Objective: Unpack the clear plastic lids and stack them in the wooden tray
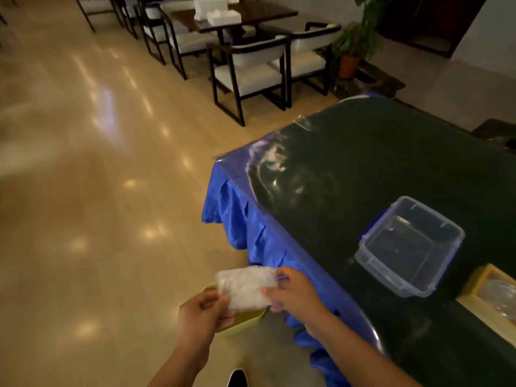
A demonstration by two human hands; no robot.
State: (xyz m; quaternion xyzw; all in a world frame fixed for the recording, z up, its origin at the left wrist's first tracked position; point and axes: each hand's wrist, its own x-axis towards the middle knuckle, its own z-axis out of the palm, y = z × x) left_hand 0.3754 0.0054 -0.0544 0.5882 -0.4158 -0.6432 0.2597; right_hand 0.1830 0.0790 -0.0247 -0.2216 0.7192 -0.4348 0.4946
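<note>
Two bare hands meet low in the view, out over the floor and just left of the worktop's near corner. Between them is one crumpled, whitish, translucent plastic packet [245, 287], roughly rectangular and wrinkled all over; what it holds cannot be made out. The left hand [201, 317] has its grip pinched on the packet's near left corner, thumb against curled fingers. The right hand [293, 293] has its grip pinched on the packet's right edge, fingertips pressed onto the film. Directly below the packet sits one yellow-green bin [243, 321], only a piece of its rim showing.

The worktop [377, 163] fills the right side: a dark green, flat surface under a glossy clear sheet that catches the light, with a pleated, shiny blue skirt [251, 233] hanging from its edges. On it stands one clear plastic box [410, 247], square with rounded corners and clip flaps, apparently empty. Just near and right of it, at the frame edge, lies one pale wooden tray [474, 286], rectangular with raised walls. Inside the tray rest clear plastic lids [502, 297], round and see-through; their number cannot be counted.

Far across the polished beige floor [83, 191] are one dark dining table [265, 12] with white napkin stacks, several dark-framed chairs with white cushions, and one potted plant [353, 51] in a terracotta pot.
</note>
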